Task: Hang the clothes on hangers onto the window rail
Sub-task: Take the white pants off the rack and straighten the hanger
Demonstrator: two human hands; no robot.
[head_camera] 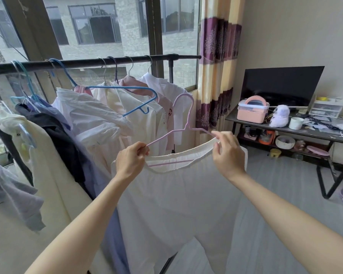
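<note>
I hold up white trousers (pixel 176 198) on a lilac hanger (pixel 183 115), below and in front of the black rail (pixel 87 63). The hanger's lower bar sits inside the waistband. My left hand (pixel 130 161) pinches the hanger's left arm together with the waistband. My right hand (pixel 225 153) pinches the right end of the hanger and waistband. The hanger's hook points up, free of the rail. Several garments hang on the rail, among them white and pink shirts (pixel 127 107) and a dark top (pixel 63 139). An empty blue hanger (pixel 127 91) hangs among them.
The window (pixel 107 30) is behind the rail, a striped curtain (pixel 218 72) to its right. At the right stands a low table (pixel 315 133) with a dark screen (pixel 281 86), a pink box (pixel 252 110) and small items. Grey floor (pixel 281 194) lies below.
</note>
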